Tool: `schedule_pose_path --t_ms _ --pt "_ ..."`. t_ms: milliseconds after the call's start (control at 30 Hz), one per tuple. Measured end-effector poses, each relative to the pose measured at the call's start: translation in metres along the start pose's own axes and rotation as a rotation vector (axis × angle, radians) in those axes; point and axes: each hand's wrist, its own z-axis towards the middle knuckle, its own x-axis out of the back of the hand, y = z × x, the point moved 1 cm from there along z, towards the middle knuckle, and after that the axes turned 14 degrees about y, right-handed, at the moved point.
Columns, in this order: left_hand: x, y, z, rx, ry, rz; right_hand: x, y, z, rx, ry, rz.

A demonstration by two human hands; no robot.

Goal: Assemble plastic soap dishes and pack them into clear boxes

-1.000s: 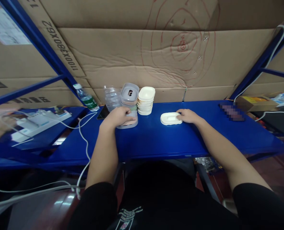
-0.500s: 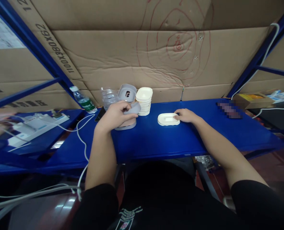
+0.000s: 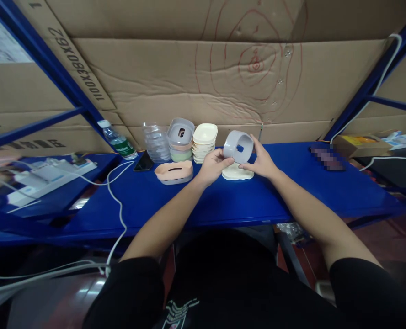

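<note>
My left hand (image 3: pixel 212 167) grips the left end of a grey plastic cover (image 3: pixel 233 145), rounded, with an oval slot in it. At the right end of this cover is my right hand (image 3: pixel 263 160), index finger along its edge and thumb below. The cover is tilted and held just above a cream plastic base (image 3: pixel 237 173) with a wavy rim, which rests on the table; whether the two touch cannot be seen. To the left lies a peach slotted cover (image 3: pixel 174 170) on a grey one.
Behind my left hand stand stacked cream trays (image 3: pixel 205 133), a pile of grey, peach and green covers (image 3: pixel 181 132) and clear plastic cups (image 3: pixel 156 142). Further left are a dark phone (image 3: pixel 144 161), a water bottle (image 3: pixel 119 142) and a white cable (image 3: pixel 120 205). A cardboard wall (image 3: pixel 148 77) rises behind.
My left hand has brought the grey cover rightward from the peach one to above the cream base. My right hand has moved from the base up to the cover's right end.
</note>
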Motion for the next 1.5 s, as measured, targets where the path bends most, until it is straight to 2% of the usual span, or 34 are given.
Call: schedule_pose_path --t_ms 133,200,333,600,767,1167,1500 --pt "0.021 -0.001 0.001 0.178 -0.008 -0.009 0.003 0.0 -0.001 0.028 -0.071 -0.025" --pt "0.029 -0.001 0.005 0.206 0.003 0.009 0.005 0.0 0.0 0.04 -0.096 -0.032" --pt "0.035 -0.006 0.012 0.152 -0.033 0.138 0.011 0.007 0.003 0.03 -0.178 -0.066" --pt "0.043 -0.011 0.007 0.002 -0.241 0.747 0.015 0.027 0.005 -0.017 -0.375 -0.17" --pt "0.045 -0.008 0.003 0.016 -0.308 0.961 0.016 0.025 0.005 -0.004 -0.407 -0.184" --pt "0.038 -0.007 -0.001 0.026 -0.397 1.23 0.018 0.028 0.005 -0.07 -0.491 -0.18" --pt "0.035 -0.005 -0.003 0.006 -0.414 1.314 0.015 0.036 0.003 -0.072 -0.522 -0.205"
